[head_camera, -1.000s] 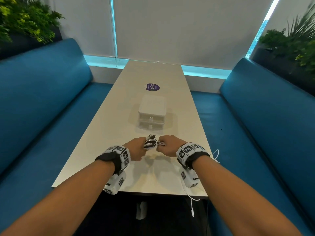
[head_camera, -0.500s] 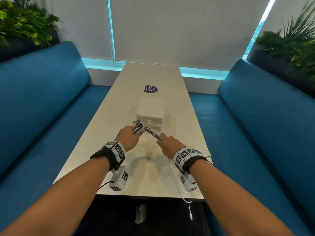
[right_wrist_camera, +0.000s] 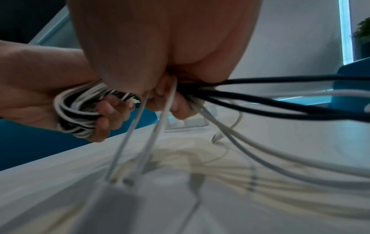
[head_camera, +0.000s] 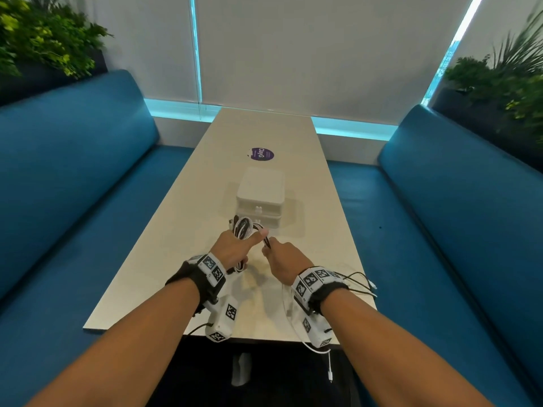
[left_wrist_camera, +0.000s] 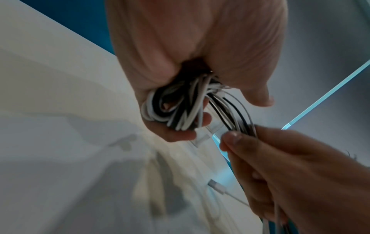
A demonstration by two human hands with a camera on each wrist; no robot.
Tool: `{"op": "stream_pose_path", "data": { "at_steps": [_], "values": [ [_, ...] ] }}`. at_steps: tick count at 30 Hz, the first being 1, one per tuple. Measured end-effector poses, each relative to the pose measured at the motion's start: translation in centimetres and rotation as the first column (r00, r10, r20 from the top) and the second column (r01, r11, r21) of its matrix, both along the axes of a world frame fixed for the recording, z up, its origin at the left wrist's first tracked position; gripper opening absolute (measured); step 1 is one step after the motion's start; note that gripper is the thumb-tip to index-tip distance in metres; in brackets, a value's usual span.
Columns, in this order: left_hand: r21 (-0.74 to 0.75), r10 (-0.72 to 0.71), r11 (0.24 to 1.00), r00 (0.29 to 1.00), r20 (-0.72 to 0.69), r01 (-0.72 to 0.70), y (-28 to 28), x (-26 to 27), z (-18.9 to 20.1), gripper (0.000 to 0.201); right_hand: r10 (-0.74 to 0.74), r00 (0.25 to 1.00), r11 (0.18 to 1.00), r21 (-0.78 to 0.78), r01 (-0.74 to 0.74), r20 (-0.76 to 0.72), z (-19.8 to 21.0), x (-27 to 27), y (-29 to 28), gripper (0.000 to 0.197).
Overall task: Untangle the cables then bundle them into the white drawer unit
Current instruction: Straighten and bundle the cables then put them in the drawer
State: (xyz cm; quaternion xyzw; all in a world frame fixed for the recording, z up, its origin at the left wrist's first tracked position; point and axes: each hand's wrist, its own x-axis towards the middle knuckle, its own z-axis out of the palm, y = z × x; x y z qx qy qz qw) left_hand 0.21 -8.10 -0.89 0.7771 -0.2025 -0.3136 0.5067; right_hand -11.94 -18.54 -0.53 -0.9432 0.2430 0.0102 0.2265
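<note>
At six o'clock of the closed white plastic drawer unit [head_camera: 260, 198], the left hand [head_camera: 235, 250] grips coiled black-and-white cables [head_camera: 242, 227] while the right hand [head_camera: 284, 258] pinches trailing strands, which risk snagging on the pale table [head_camera: 182, 218] edge, loosening the coil.

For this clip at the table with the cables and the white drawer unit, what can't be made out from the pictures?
- Drawer unit: head view, the cable coil and left hand cover its lowest front; whether that drawer is shut is unclear.
- How many cables: all views, strands overlap inside the left hand's fingers.
- Loose cable ends: right wrist view, cut off by the right edge.
- Right hand: head view, its back hides the fingers.
</note>
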Motion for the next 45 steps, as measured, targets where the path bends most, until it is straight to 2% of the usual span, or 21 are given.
{"op": "stream_pose_path", "data": {
  "at_steps": [2, 4, 5, 7, 9, 14, 19, 22, 24, 26, 29, 33, 37, 41, 43, 45],
  "values": [
    [-0.012, 0.017, 1.000, 1.000, -0.022, -0.017, -0.6, -0.9, 0.1, 0.080, 0.052, 0.998, 0.998, -0.036, -0.053, -0.031, 0.3, 0.5, 0.6, 0.025],
    [0.003, 0.033, 0.999, 0.993, -0.113, -0.033, -1.2, -1.5, 0.0, 0.095, 0.102, 0.992, 0.992, -0.063, -0.107, -0.072, 0.7, 0.9, 1.3, 0.024],
    [-0.002, 0.041, 0.999, 0.985, -0.165, -0.041, -1.4, -1.7, 0.0, 0.090, 0.107, 0.991, 0.992, -0.058, -0.112, -0.080, 1.0, 1.0, 1.6, 0.023],
    [-0.020, 0.082, 0.996, 0.974, -0.213, -0.088, -1.4, -1.6, 0.2, 0.066, 0.118, 0.990, 0.991, -0.049, -0.122, -0.078, 1.5, 1.2, 2.0, 0.022],
    [-0.019, 0.135, 0.990, 0.975, -0.178, -0.140, -1.3, -1.1, 0.3, 0.051, 0.135, 0.990, 0.990, -0.024, -0.136, -0.041, 1.5, 1.5, 2.0, 0.021],
    [-0.058, 0.192, 0.978, 0.975, -0.110, -0.199, -1.4, 0.0, 1.6, 0.044, 0.159, 0.980, 0.968, 0.177, -0.179, 0.118, 1.8, 2.1, 1.7, 0.013],
    [-0.121, 0.276, 0.952, 0.959, -0.068, -0.282, -1.7, 0.7, 2.2, 0.044, 0.120, 0.976, 0.963, 0.217, -0.159, 0.184, 2.1, 2.1, 1.6, 0.026],
    [-0.242, 0.282, 0.911, 0.932, -0.228, -0.335, -1.5, 1.2, 2.5, 0.034, 0.112, 0.981, 0.954, 0.261, -0.150, 0.157, 2.0, 1.3, 1.2, 0.012],
    [-0.334, 0.278, 0.860, 0.903, -0.328, -0.386, -1.2, 1.8, 2.8, 0.032, 0.109, 0.989, 0.937, 0.322, -0.136, 0.101, 1.4, 0.9, 0.8, 0.022],
    [-0.368, 0.286, 0.828, 0.882, -0.373, -0.424, -0.6, 2.4, 3.0, 0.034, 0.136, 0.988, 0.940, 0.306, -0.153, 0.074, 0.5, 0.6, 0.3, 0.025],
    [-0.358, 0.272, 0.849, 0.902, -0.337, -0.390, 0.0, 2.7, 3.3, 0.040, 0.168, 0.984, 0.930, 0.321, -0.179, 0.062, 0.0, 0.6, 0.0, 0.026],
    [-0.417, 0.206, 0.827, 0.895, -0.397, -0.376, 0.1, 2.6, 3.3, 0.038, 0.181, 0.983, 0.924, 0.339, -0.179, 0.028, 0.1, 0.9, 0.5, 0.038],
    [-0.365, 0.169, 0.882, 0.922, -0.348, -0.299, 0.2, 2.4, 3.7, 0.040, 0.194, 0.981, 0.927, 0.324, -0.189, 0.017, -0.4, 0.9, 0.6, 0.041],
    [-0.380, 0.042, 0.907, 0.938, -0.344, -0.180, 0.5, 1.7, 4.1, 0.039, 0.174, 0.984, 0.943, 0.290, -0.161, -0.021, -0.3, 0.8, 0.3, 0.045],
    [-0.343, -0.025, 0.937, 0.961, -0.274, -0.074, 0.4, 1.4, 4.3, 0.038, 0.156, 0.986, 0.938, 0.323, -0.130, -0.056, -0.1, 0.7, -0.1, 0.046],
    [-0.224, -0.087, 0.973, 0.989, -0.122, 0.058, 0.1, 1.2, 4.3, 0.033, 0.132, 0.986, 0.929, 0.360, -0.089, -0.098, 0.0, 0.6, -0.7, 0.044]
  ]
}}
